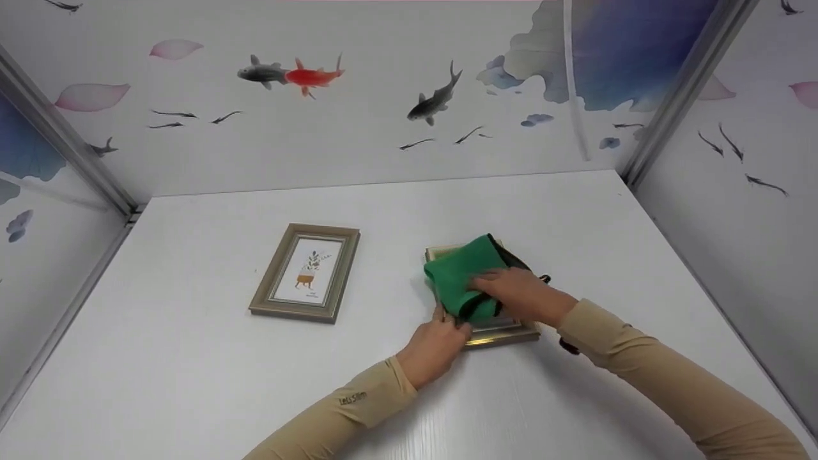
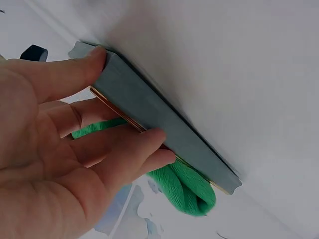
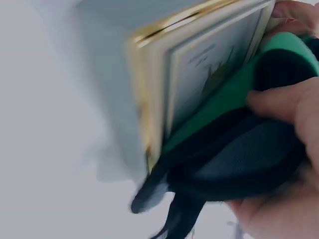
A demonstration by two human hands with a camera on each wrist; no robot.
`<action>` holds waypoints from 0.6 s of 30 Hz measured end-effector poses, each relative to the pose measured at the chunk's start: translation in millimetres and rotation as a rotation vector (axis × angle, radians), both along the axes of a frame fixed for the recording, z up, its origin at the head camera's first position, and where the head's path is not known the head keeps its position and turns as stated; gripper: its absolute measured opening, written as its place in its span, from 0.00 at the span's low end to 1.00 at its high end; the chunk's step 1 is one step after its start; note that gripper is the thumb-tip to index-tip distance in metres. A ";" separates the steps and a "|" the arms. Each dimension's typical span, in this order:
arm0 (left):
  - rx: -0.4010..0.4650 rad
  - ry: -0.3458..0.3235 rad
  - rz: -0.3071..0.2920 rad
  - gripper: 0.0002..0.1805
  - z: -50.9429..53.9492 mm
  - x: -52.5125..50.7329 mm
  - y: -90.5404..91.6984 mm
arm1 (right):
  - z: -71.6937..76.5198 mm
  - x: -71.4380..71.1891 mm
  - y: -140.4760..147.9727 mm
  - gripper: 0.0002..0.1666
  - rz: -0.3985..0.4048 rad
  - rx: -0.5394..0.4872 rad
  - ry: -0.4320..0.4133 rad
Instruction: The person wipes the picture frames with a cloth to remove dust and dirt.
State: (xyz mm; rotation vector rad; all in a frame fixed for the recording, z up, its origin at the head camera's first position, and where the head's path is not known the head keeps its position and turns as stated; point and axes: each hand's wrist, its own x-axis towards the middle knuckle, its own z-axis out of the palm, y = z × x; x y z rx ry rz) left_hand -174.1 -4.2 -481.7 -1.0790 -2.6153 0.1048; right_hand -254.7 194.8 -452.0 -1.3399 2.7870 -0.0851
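Observation:
On the white table, right of the middle, lies a gold-edged picture frame (image 1: 505, 338), mostly covered by a folded green cloth (image 1: 461, 271) with black trim. My right hand (image 1: 521, 294) holds that cloth against the frame's front; in the right wrist view the thumb lies over the cloth (image 3: 222, 107), and part of the printed picture (image 3: 212, 64) shows beside it. With my left hand (image 1: 434, 348) I hold the frame at its near left corner. The left wrist view has the thumb and fingers about the frame's grey side (image 2: 149, 117), with green cloth (image 2: 184, 191) beyond.
A second picture frame (image 1: 345, 275), grey-brown with a potted-plant print, lies apart to the left on the table (image 1: 211, 370). White panels with painted fish (image 1: 434, 102) and petals stand behind and at both sides, joined by metal posts (image 1: 690, 89).

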 end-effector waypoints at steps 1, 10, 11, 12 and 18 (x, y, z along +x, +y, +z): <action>-0.002 -0.010 0.006 0.05 0.8 -0.8 0.3 | 0.3 3.6 4.0 0.33 -0.018 0.032 0.041; 0.067 -0.234 0.026 0.10 16.9 -15.9 -1.4 | -5.2 38.1 16.4 0.25 -0.024 0.056 0.347; 0.091 -0.275 0.026 0.11 20.6 -20.3 -2.6 | -6.2 39.3 16.0 0.25 -0.027 0.060 0.347; 0.114 -0.315 0.028 0.12 24.3 -25.6 -4.1 | -7.1 39.8 15.6 0.26 -0.029 0.060 0.346; 0.275 -0.328 0.153 0.07 36.9 -71.7 -11.3 | -10.5 37.9 13.8 0.25 -0.041 0.027 0.309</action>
